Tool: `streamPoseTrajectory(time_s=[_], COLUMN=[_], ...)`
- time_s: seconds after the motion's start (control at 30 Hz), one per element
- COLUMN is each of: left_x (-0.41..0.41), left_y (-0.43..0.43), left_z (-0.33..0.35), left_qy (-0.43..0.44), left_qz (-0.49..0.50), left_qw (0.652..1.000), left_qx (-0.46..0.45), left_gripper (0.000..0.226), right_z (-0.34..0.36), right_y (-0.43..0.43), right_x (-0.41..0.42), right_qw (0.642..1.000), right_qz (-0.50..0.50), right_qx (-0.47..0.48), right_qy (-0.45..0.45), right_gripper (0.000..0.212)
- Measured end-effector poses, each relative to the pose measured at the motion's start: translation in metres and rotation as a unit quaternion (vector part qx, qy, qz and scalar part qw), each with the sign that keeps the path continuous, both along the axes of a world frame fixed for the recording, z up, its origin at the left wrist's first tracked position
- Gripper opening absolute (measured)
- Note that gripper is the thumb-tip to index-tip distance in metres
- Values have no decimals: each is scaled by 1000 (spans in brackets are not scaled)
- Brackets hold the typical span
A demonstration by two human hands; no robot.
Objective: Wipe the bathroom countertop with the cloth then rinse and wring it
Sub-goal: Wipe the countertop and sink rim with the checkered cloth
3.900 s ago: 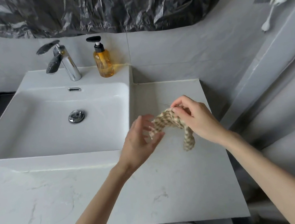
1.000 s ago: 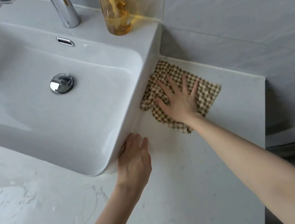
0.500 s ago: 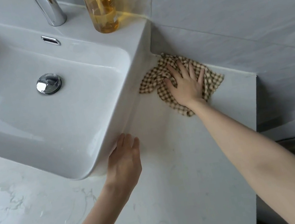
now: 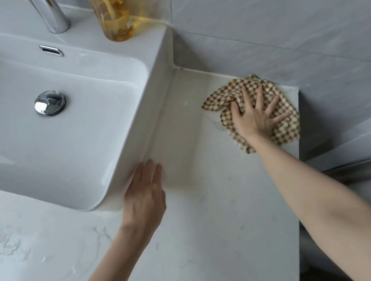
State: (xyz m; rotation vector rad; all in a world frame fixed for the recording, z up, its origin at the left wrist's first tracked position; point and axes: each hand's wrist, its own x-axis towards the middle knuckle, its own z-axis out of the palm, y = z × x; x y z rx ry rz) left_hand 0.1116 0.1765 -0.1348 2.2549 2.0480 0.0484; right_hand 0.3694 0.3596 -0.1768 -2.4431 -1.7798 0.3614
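A brown-and-cream checked cloth [image 4: 283,127] lies crumpled on the white marble countertop [image 4: 207,234], at its far right corner by the grey wall. My right hand [image 4: 255,118] presses down on the cloth with its fingers spread and straight. My left hand [image 4: 143,196] rests flat against the near right corner of the white basin [image 4: 33,146], fingers straight, holding nothing.
A chrome faucet [image 4: 49,13] and an amber soap bottle [image 4: 114,12] stand on the basin's back ledge. A chrome drain plug [image 4: 50,103] sits in the bowl. The countertop's right edge [image 4: 299,195] drops off just past the cloth. Grey tiled wall [image 4: 281,14] behind.
My right hand has slid the cloth to the right, from beside the basin wall to the far right corner of the counter. My left hand stays on the basin corner.
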Motion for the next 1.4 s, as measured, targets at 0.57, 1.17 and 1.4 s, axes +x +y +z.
streamPoseTrajectory(time_s=[0.57,1.17,1.4], left_x=[-37,-44,-40], left_y=[-97,-94,-93], left_z=[53,41,36], left_qy=[127,54,38], left_qz=[99,77,82], left_qw=[978,984,986], left_qx=[133,149,141], left_gripper=[71,64,66], right_z=[-10,-5,-6], right_y=[-163,-115,-228], right_x=[-149,-140,-135], right_qw=[902,962,907], right_qz=[424,271,418], right_qx=[59,29,49], right_qy=[-58,-29,-18], right_gripper=[58,60,54])
